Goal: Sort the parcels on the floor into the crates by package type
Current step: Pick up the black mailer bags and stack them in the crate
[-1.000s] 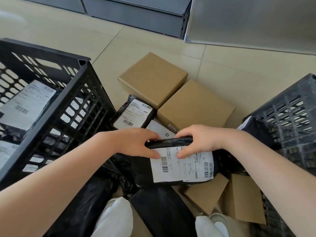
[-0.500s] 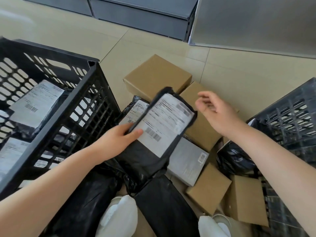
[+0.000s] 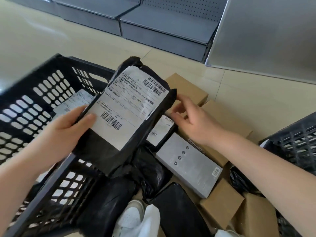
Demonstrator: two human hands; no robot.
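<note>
Step in hand: moving a soft mailer to the bag crate. The left hand (image 3: pixel 68 129) grips the black plastic mailer bag with a white shipping label (image 3: pixel 126 113) by its lower left edge, thumb pressed on the label, bag tilted and held over the near rim of the black slotted plastic crate (image 3: pixel 56 182) at left; that crate already holds labelled bags. Next move likely calls for carrying the bag further left and letting go inside. The right hand (image 3: pixel 191 120) is empty, fingers loosely spread, hovering just above the brown cardboard boxes (image 3: pixel 188 88), probably reaching for one; contact cannot be told. A grey flat box (image 3: pixel 189 166) and more black bags lie on the floor between. A second dark crate (image 3: pixel 297 142) stands at right.
</note>
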